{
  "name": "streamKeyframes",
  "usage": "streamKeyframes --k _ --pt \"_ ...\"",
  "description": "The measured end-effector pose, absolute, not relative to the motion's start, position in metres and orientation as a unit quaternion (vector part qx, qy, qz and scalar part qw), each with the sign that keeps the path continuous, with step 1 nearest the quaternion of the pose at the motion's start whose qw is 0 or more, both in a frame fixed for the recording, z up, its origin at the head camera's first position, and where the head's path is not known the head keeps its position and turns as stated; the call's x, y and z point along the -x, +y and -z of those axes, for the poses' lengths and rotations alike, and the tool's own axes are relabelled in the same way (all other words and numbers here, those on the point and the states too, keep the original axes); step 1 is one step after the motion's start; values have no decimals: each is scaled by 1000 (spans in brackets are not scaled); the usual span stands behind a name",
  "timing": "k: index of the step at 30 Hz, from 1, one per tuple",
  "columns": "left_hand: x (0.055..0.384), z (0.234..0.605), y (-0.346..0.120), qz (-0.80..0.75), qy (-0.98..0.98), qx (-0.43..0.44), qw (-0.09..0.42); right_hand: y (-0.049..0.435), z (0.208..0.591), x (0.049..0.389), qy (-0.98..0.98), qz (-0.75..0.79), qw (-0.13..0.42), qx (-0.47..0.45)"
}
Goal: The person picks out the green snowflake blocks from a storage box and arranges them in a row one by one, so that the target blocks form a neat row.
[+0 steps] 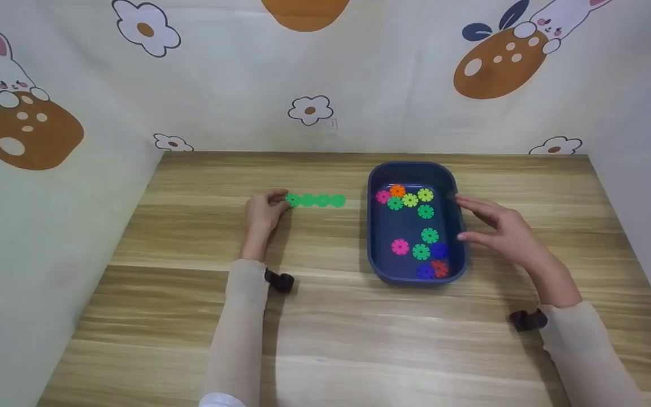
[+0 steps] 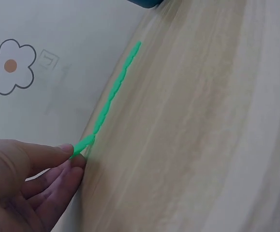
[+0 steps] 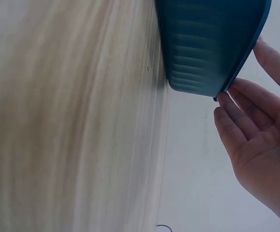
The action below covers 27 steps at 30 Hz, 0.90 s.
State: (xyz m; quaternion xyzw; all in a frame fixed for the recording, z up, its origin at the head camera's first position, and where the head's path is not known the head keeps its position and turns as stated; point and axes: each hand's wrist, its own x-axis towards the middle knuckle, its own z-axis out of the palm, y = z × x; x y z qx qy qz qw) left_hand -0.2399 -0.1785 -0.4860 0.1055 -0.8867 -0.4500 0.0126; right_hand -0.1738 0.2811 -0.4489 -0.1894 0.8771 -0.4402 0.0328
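Left of the bin, a row of several green notched discs (image 1: 323,200) lies joined in a line on the table. My left hand (image 1: 265,213) pinches the row's left end between thumb and fingers; in the left wrist view that end disc (image 2: 83,144) tilts up from the rest. On the right, my right hand (image 1: 503,232) touches the right rim of a dark blue bin (image 1: 378,249) with extended fingertips. Loose discs lie inside the bin: green (image 1: 429,235), pink (image 1: 399,247), orange (image 1: 397,191), yellow-green (image 1: 425,195), blue (image 1: 425,272) and red (image 1: 439,268).
The wooden table (image 1: 325,339) reaches back to a patterned cloth wall (image 1: 235,85) with rabbits and flowers. A pale side wall (image 1: 636,113) bounds the right. Each wrist carries a black camera mount, such as the left one (image 1: 280,281).
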Motion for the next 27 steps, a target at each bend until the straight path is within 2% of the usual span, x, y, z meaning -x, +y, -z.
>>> streamKeyframes --k 8,16,27 --pt "238 481 -177 410 -905 -104 51 280 447 174 875 444 43 185" --pt "233 466 -170 445 -887 -103 71 280 445 173 877 441 43 184" --pt "223 436 -136 526 -846 -25 84 279 447 173 874 445 39 190"
